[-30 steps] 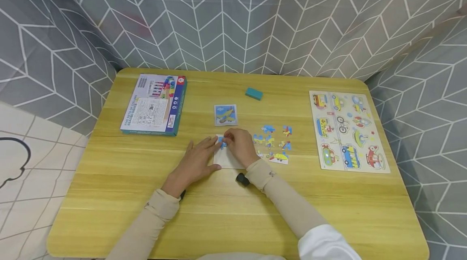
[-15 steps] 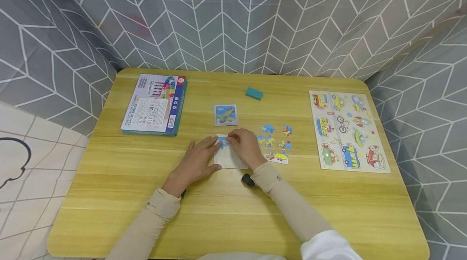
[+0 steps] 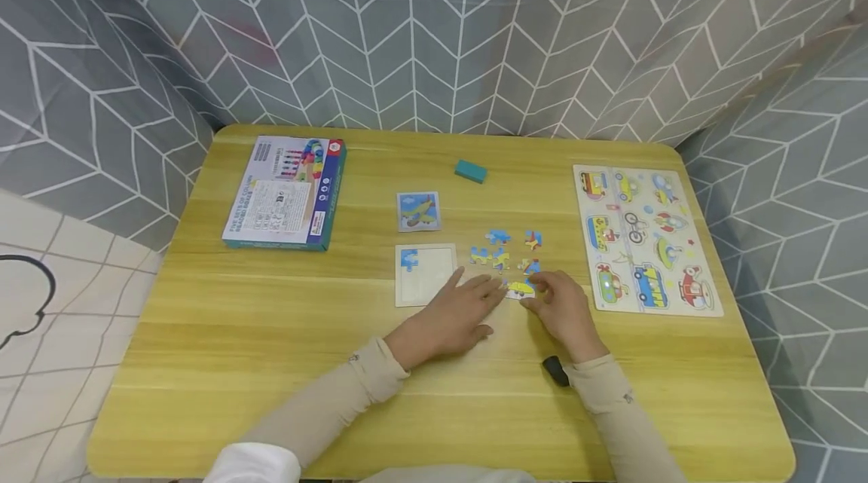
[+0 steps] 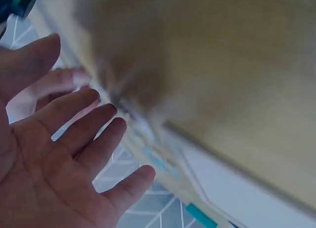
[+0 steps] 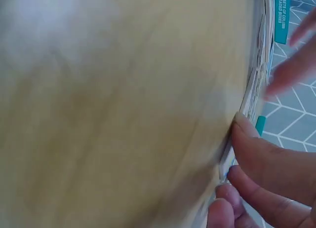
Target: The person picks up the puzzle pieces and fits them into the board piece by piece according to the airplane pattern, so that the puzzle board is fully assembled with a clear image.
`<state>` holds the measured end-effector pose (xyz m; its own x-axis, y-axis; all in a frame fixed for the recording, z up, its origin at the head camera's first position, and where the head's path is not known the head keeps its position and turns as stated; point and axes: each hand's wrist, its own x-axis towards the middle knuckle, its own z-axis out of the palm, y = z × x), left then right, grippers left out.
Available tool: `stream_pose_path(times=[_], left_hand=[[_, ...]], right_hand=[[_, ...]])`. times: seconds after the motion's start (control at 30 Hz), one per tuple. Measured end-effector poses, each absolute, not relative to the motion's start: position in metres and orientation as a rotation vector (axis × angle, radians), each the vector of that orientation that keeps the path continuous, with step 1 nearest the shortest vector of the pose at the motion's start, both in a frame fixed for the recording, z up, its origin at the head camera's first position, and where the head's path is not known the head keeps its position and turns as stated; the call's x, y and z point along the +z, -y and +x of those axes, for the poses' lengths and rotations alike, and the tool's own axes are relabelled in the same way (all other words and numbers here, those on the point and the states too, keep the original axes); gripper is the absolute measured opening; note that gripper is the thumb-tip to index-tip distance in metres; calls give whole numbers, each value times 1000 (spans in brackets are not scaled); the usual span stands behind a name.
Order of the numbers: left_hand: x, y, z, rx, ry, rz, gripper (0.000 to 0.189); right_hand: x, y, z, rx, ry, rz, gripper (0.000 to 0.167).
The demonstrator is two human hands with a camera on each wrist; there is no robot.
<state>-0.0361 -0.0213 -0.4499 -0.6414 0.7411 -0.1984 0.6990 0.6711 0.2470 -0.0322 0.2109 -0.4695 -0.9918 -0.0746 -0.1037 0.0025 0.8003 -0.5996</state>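
Note:
My left hand (image 3: 450,316) has moved over beside the loose jigsaw pieces, its fingers extended and spread, as the left wrist view also shows. At the right end of a yellow-and-white puzzle piece (image 3: 521,288), my right hand (image 3: 564,315) pinches the edge between thumb and fingers. In the right wrist view the thumb (image 5: 261,159) lies against that thin edge. Several other blue, yellow and red pieces (image 3: 500,260) lie behind the hands. To their left is the pale square puzzle tray (image 3: 423,288), with one blue piece (image 3: 409,260) in its top left corner.
A picture card of a yellow plane (image 3: 418,212) lies behind the tray. Further back is a teal block (image 3: 471,171). A beaded-boxes carton (image 3: 285,193) sits at the left, and a vehicle puzzle board (image 3: 647,242) at the right of the wooden table (image 3: 305,332).
Both hands have left the tray and moved right to the loose pieces. The blue corner piece stays in the tray. My right hand now pinches the yellow-and-white piece.

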Motion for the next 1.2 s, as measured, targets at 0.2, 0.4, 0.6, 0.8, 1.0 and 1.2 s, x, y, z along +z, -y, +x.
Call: stream_pose_path(times=[0.2,0.4,0.6,0.8,1.0,1.2], left_hand=[[-459,-5,-31,-43,-2544,1216,70],[-458,-6,-28,-132,-2543,1208,77],[-460,-8,-28,-188,-2556,1216,77],[-460,-9,-29,-183,-2560,1206,78],[-460,-6,-33,-18,-2571,1175,80],[-458,39,-43,450,-2638,990,84]], right_hand=[[-468,-212,-36,-931,-2798,-7,34],[-465,-211,-40,-947,-2687,45,32],[-466,-211,-43,-965,-2651,43,37],[-466,-220,-46,-950,-2678,-15,21],[-463,-231,-51,-920,-2733,-75,26],[-456,-228,-58,-923,-2812,-118,23]])
